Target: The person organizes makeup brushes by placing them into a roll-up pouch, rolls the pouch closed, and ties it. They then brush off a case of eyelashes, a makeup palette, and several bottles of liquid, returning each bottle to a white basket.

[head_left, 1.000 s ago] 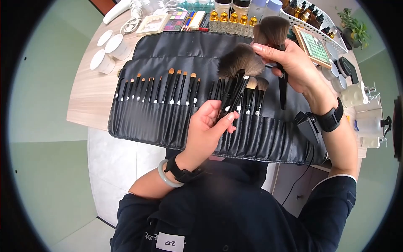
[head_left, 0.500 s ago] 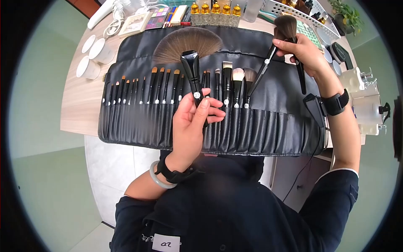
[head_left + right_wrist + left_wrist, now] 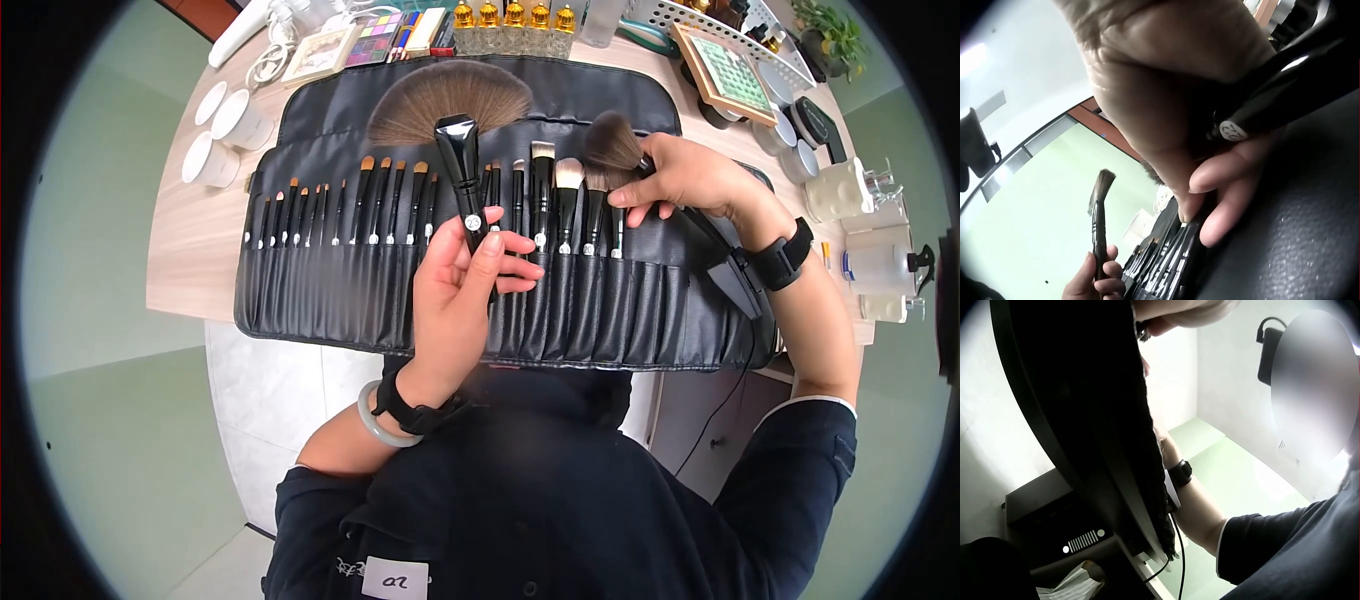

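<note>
My left hand (image 3: pixel 452 295) grips a large fan makeup brush (image 3: pixel 458 150) by its black handle, brown bristles spread upward over the roll. In my right hand (image 3: pixel 700 180) a fluffy dark powder brush (image 3: pixel 612 140) is held, its handle (image 3: pixel 1297 75) running back under the palm. The thumb and fingertips of that hand also pinch a slim brush (image 3: pixel 617 240) standing in a pocket of the black brush roll (image 3: pixel 340 290); its upper part is hidden behind them. Several smaller brushes (image 3: pixel 415 205) stand in a row in the pockets.
White cups (image 3: pixel 240 120) stand at the left. Along the back are an eyeshadow palette (image 3: pixel 375 40) and gold-capped bottles (image 3: pixel 514 30). To the right lie a framed green tray (image 3: pixel 725 65), round jars (image 3: pixel 800 158) and pump bottles (image 3: pixel 845 190). A cable hangs near my right forearm.
The left hand draws the fan brush left and upright, then stays there. My right hand takes a slim brush from the left hand and lowers it into a pocket, keeping the powder brush.
</note>
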A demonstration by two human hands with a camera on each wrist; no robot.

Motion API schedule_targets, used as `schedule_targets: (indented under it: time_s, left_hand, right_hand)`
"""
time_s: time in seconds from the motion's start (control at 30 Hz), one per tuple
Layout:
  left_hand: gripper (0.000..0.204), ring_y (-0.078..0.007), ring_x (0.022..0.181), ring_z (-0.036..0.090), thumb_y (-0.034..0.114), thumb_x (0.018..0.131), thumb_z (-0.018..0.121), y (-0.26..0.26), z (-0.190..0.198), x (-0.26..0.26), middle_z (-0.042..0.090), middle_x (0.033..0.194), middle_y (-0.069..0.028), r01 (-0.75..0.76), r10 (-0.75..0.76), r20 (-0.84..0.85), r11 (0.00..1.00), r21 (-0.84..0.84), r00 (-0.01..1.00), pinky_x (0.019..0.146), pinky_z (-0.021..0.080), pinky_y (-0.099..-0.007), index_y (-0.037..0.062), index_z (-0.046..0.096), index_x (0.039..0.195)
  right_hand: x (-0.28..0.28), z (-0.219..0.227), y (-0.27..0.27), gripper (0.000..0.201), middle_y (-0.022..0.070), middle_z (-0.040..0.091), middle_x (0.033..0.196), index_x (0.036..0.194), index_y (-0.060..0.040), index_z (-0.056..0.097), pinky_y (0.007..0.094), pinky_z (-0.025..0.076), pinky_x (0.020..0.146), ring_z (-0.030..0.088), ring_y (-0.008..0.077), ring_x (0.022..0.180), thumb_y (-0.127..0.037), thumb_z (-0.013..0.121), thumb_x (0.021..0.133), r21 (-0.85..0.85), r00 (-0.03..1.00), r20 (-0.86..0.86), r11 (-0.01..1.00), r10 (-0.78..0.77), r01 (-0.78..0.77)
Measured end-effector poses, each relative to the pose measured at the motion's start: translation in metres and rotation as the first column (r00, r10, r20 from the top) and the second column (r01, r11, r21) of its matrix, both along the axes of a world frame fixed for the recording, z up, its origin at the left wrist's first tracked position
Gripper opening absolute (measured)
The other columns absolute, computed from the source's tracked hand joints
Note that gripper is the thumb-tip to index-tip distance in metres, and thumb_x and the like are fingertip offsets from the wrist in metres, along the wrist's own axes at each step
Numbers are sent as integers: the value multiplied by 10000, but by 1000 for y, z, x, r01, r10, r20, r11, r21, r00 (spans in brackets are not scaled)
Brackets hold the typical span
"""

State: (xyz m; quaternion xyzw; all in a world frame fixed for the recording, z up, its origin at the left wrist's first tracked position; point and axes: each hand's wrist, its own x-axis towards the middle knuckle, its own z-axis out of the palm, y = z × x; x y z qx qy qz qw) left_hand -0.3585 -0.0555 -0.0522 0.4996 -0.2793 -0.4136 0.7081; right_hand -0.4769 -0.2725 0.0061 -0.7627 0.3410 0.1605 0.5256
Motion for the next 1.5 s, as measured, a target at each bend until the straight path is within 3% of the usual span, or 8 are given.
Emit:
schedule_targets:
  time_s: [0.23, 0.3, 0.4, 0.63, 0.97, 1.17, 1.3, 1.5]
  left_hand:
    - [300, -189, 713, 617, 184, 918, 408, 1, 2, -2, 583, 929, -146, 21, -21, -15, 1000, 10, 1000, 628, 499, -258, -3, 393, 1153]
    - [301, -182, 666, 620, 178, 921, 398, 1, 6, -3, 592, 901, -150, 40, -40, 7, 999, 31, 999, 596, 491, -237, -9, 385, 1157]
    - [300, -167, 659, 618, 174, 918, 407, 3, 8, -2, 593, 900, -152, 99, -100, 21, 994, 41, 995, 575, 477, -219, -12, 388, 1153]
    - [308, -114, 648, 595, 166, 905, 447, 3, 9, -4, 594, 898, -107, 135, -137, 36, 989, 57, 990, 574, 448, -198, -18, 402, 1147]
    - [287, -95, 629, 582, 167, 897, 463, 2, 8, -6, 610, 883, -93, 146, -158, 107, 983, 111, 982, 575, 447, -194, -34, 437, 1100]
    - [266, -113, 635, 598, 166, 916, 415, 2, 6, -6, 607, 892, -106, 120, -131, 136, 989, 89, 982, 568, 442, -191, -29, 416, 1097]
    - [264, -120, 633, 603, 169, 914, 418, 3, 5, -6, 611, 896, -107, 115, -128, 152, 989, 95, 980, 568, 441, -194, -20, 419, 1099]
    - [267, -124, 633, 605, 173, 913, 422, 2, 6, -7, 615, 889, -107, 97, -115, 167, 989, 112, 979, 571, 441, -197, -13, 419, 1105]
  right_hand:
    - [3, 24, 3, 264, 12, 621, 707, 901, -22, 595, 183, 414, 484, 577, 60, 582, -207, 674, 731, -213, 993, -111, 974, 49, -72]
    - [3, 16, -5, 244, 20, 606, 680, 856, -21, 595, 182, 372, 444, 500, 47, 520, -239, 649, 761, -371, 993, 112, 929, 38, 6]
    - [14, 33, 11, 299, 7, 595, 703, 934, -27, 583, 149, 325, 417, 504, 35, 532, -270, 642, 770, -191, 928, 333, 952, -166, 239]
    - [42, 31, 50, 294, 6, 571, 752, 904, -29, 553, 149, 331, 403, 529, 36, 599, -275, 646, 773, 117, 845, 511, 987, -157, 113]
    - [37, 24, 39, 246, -20, 567, 724, 838, -49, 574, 153, 334, 426, 514, 24, 591, -274, 648, 773, 160, 859, 479, 980, -182, 118]
    - [13, 15, 4, 357, 24, 577, 772, 869, -52, 568, 206, 415, 552, 524, 73, 665, -406, 552, 826, 169, 764, 494, 908, -415, 384]
    - [-3, 2, -18, 429, 22, 567, 749, 788, -77, 559, 247, 428, 578, 520, 75, 709, -506, 561, 778, 39, 776, 388, 850, -498, 526]
    - [-16, -10, -21, 410, 0, 526, 651, 723, -57, 532, 186, 367, 461, 524, 54, 574, -459, 599, 769, -239, 926, 234, 906, -296, 350]
